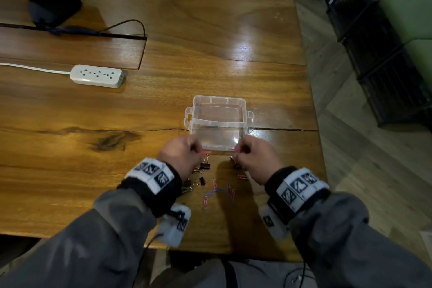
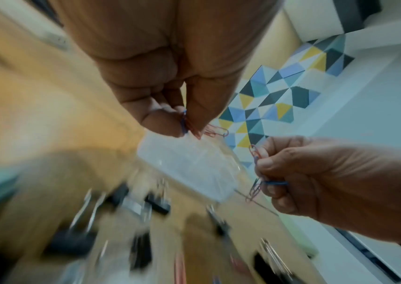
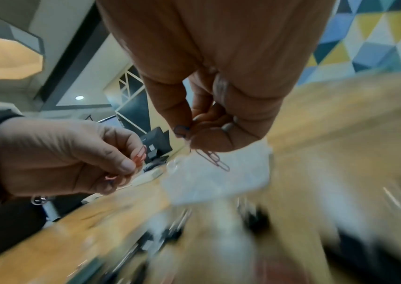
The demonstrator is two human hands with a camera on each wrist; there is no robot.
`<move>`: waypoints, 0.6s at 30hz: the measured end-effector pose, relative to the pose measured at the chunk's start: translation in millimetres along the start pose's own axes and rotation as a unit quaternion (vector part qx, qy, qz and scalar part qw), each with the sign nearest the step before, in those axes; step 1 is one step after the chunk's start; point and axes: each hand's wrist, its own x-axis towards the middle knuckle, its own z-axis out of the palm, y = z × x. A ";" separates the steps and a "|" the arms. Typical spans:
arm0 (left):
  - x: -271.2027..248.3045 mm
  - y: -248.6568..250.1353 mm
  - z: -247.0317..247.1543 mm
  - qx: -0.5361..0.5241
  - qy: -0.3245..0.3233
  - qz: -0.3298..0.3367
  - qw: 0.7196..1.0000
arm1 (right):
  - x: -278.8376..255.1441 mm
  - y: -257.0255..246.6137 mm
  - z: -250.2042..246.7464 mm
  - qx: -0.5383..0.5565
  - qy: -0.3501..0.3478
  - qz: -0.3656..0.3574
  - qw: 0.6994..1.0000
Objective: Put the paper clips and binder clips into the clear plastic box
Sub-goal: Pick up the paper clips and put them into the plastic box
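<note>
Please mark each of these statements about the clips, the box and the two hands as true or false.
1. The left hand pinches paper clips. True.
2. The right hand holds nothing. False: it pinches paper clips too.
3. The box is full of clips. False: it looks empty.
4. Binder clips lie on the table between the wrists. True.
5. The power strip sits inside the box. False: it lies apart, on the table.
</note>
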 end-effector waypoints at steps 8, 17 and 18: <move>45.5 22.8 -8.6 0.066 0.022 0.046 0.996 | 43.6 -36.9 -9.6 -0.104 0.018 -0.031 0.994; -52.3 -32.9 15.6 0.187 -0.012 0.242 0.952 | -43.7 57.0 17.6 -0.244 -0.041 -0.098 0.964; -63.1 -38.5 25.0 0.227 -0.039 0.256 0.939 | -54.9 64.5 28.9 -0.282 -0.071 -0.119 0.949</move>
